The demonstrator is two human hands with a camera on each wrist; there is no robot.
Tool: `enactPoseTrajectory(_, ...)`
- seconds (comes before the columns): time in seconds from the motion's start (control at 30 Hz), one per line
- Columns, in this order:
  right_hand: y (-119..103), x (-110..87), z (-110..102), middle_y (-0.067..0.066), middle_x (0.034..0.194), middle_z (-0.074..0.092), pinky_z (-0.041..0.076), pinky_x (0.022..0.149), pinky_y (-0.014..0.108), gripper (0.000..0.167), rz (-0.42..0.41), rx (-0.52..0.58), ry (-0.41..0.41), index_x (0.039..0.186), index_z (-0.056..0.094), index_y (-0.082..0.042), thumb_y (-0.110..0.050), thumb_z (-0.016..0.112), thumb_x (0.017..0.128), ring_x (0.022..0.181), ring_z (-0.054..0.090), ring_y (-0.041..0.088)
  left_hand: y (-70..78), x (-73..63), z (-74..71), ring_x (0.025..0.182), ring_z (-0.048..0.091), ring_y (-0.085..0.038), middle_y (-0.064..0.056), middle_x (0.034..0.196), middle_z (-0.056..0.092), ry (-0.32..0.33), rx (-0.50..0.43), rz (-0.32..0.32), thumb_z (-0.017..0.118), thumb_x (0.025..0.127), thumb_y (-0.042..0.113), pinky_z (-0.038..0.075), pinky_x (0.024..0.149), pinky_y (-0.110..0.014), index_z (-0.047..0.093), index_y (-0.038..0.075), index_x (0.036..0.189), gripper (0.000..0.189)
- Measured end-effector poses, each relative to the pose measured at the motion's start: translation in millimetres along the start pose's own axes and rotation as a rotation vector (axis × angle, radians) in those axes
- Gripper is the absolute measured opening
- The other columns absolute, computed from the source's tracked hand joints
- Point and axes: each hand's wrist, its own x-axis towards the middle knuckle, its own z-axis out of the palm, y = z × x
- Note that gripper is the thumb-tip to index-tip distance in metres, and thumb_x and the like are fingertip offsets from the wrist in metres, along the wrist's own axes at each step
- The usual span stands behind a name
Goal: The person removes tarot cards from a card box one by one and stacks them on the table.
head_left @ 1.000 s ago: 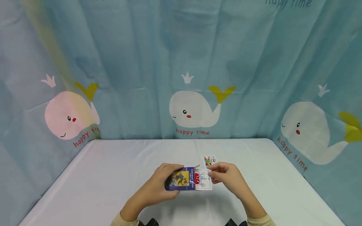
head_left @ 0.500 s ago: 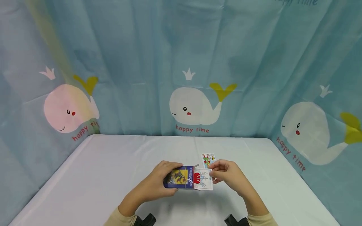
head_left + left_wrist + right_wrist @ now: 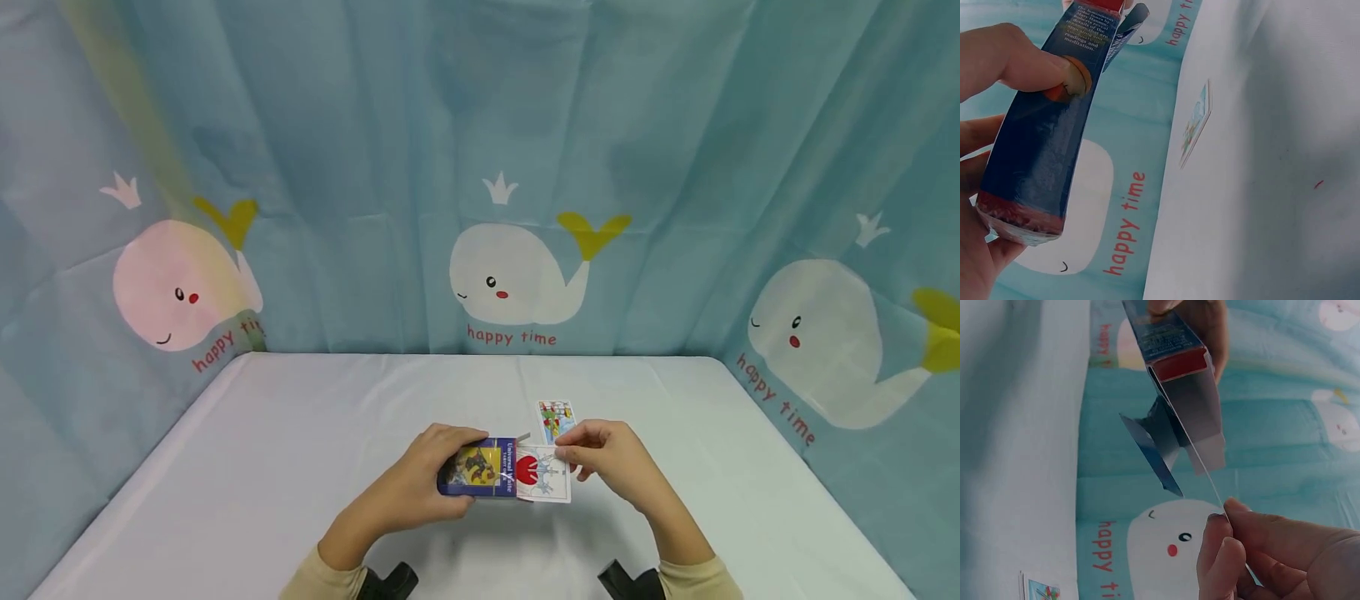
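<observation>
My left hand (image 3: 429,477) grips a blue tarot card box (image 3: 480,468) above the table, thumb on one narrow side and fingers on the other. The box lies sideways, its opened end to the right with the flap (image 3: 1150,453) folded out. A white-bordered card (image 3: 543,475) with a red heart sticks partway out of that end. At the card's outer edge, my right hand (image 3: 611,462) pinches it between thumb and fingers; edge-on in the right wrist view it is a thin line. Beyond that hand, colourful cards (image 3: 555,419) lie face up on the table.
A white cloth covers the table (image 3: 337,417). Behind and on both sides hangs a blue-green curtain (image 3: 360,208) printed with whales. Dark wrist camera mounts (image 3: 393,582) sit at the sleeves.
The pinched card has slid slightly farther right out of the box with my right hand. My left hand keeps the box in nearly the same place. The head view has tilted slightly.
</observation>
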Motion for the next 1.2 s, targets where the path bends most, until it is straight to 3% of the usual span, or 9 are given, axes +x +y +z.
enactPoseTrajectory(0.13, -1, 0.1, -6, 0.007, 0.081, 0.072, 0.053, 0.059, 0.030, 0.021, 0.018, -0.035, 0.017, 0.097, 0.075, -0.001, -0.019, 0.076, 0.086, 0.068, 0.061, 0.017, -0.4, -0.6, -3.0, 0.119, 0.046, -0.012, 0.007, 0.136, 0.058, 0.017, 0.009, 0.000, 0.079, 0.075, 0.020, 0.045, 0.094, -0.038, 0.054, 0.022, 0.141, 0.070)
enactPoseTrajectory(0.33, -1, -1.0, -15, 0.004, 0.071, 0.067, 0.046, 0.054, 0.026, 0.023, 0.018, -0.095, -0.069, 0.100, 0.074, -0.002, -0.021, 0.074, 0.087, 0.058, 0.053, 0.013, -0.5, -0.6, -5.7, 0.120, 0.046, -0.013, 0.006, 0.135, 0.058, 0.002, -0.004, 0.014, 0.079, 0.074, 0.017, 0.045, 0.096, -0.038, 0.054, 0.020, 0.141, 0.071)
enactPoseTrajectory(0.5, 0, -2.5, -20, 0.005, 0.070, 0.067, 0.045, 0.054, 0.027, 0.020, 0.018, -0.130, -0.068, 0.097, 0.076, -0.004, -0.021, 0.074, 0.087, 0.056, 0.052, 0.013, -2.3, -0.3, -5.7, 0.120, 0.046, -0.013, 0.005, 0.135, 0.058, -0.009, 0.002, 0.008, 0.079, 0.075, 0.019, 0.045, 0.095, -0.037, 0.054, 0.021, 0.141, 0.070)
enactPoseTrajectory(0.73, 1, -3.8, -25, 0.005, 0.073, 0.069, 0.052, 0.057, 0.031, 0.020, 0.052, -0.139, -0.045, 0.095, 0.076, -0.003, -0.021, 0.075, 0.086, 0.065, 0.059, 0.018, -5.1, -2.8, -10.1, 0.119, 0.047, -0.014, 0.004, 0.136, 0.058, 0.029, 0.007, 0.008, 0.079, 0.074, 0.019, 0.045, 0.094, -0.037, 0.054, 0.019, 0.141, 0.071)
enactPoseTrajectory(1.03, 7, -4.3, -29, 0.006, 0.077, 0.070, 0.058, 0.063, 0.036, 0.019, 0.022, -0.065, -0.174, 0.092, 0.072, 0.003, -0.015, 0.074, 0.087, 0.067, 0.065, 0.018, -7.3, -3.7, -15.1, 0.120, 0.047, -0.016, 0.002, 0.136, 0.058, 0.048, 0.016, -0.002, 0.079, 0.075, 0.019, 0.045, 0.093, -0.039, 0.053, 0.018, 0.142, 0.072)
enactPoseTrajectory(1.2, 9, -2.9, -35, 0.007, 0.079, 0.072, 0.059, 0.065, 0.036, 0.021, 0.041, -0.050, -0.189, 0.093, 0.072, 0.004, -0.017, 0.073, 0.087, 0.069, 0.068, 0.018, -9.1, -4.0, -16.3, 0.121, 0.047, -0.018, 0.000, 0.136, 0.057, 0.048, 0.013, -0.003, 0.079, 0.076, 0.019, 0.045, 0.093, -0.040, 0.052, 0.018, 0.143, 0.071)
